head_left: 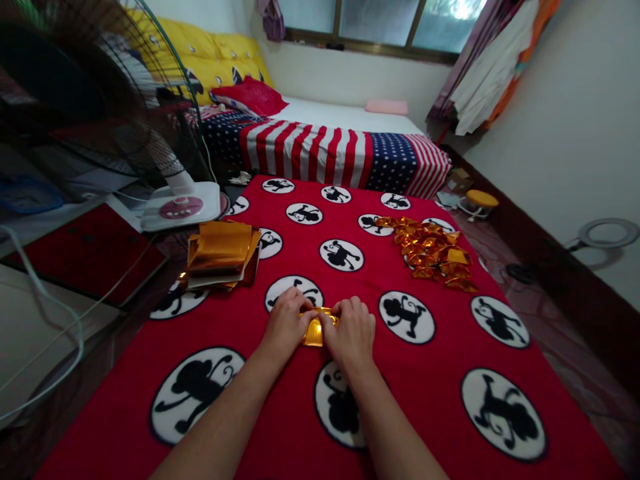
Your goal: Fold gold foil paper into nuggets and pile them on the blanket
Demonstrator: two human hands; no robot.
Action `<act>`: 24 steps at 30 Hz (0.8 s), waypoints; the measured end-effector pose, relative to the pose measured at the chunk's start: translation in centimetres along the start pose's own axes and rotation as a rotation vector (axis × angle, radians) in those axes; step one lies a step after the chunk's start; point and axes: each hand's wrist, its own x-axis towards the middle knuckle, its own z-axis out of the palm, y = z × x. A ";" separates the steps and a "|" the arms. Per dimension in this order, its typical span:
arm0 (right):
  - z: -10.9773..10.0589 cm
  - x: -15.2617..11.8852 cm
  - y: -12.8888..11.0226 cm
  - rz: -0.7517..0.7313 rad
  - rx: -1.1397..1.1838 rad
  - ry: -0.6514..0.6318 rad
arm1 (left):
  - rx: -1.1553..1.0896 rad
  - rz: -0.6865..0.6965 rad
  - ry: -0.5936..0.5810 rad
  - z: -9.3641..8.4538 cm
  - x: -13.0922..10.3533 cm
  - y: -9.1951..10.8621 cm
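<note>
Both hands meet at a small sheet of gold foil paper [314,333] at the middle of the red cloth [430,413]. My left hand [289,320] pinches its left side, fingers curled over the far edge. On the other side my right hand [353,330] grips the paper the same way, thumb pressed near its middle. The sheet looks partly folded; the fingers hide its ends. To the left lies a stack of flat gold paper sheets [225,247]. Several folded gold foil pieces [435,253] are heaped at the right.
A standing fan [180,203] is close on the left, beside a dark red board [85,250]. Behind the cloth-covered surface is a bed with a striped and starred cover [310,153]. A yellow stool [481,199] stands on the floor at right.
</note>
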 end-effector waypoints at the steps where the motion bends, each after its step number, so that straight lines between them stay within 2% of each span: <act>1: 0.0 0.0 0.1 0.003 0.010 -0.003 | -0.002 -0.002 -0.001 0.0 0.0 0.0; 15: -0.6 0.5 1.5 0.045 0.226 -0.109 | -0.001 -0.055 -0.027 -0.6 0.1 0.4; 19: -0.6 0.6 1.4 0.047 0.219 -0.106 | 0.064 -0.044 0.022 -0.2 0.0 0.7; 24: -0.4 0.5 1.3 0.056 0.197 -0.099 | 0.154 -0.095 0.072 0.5 0.0 1.3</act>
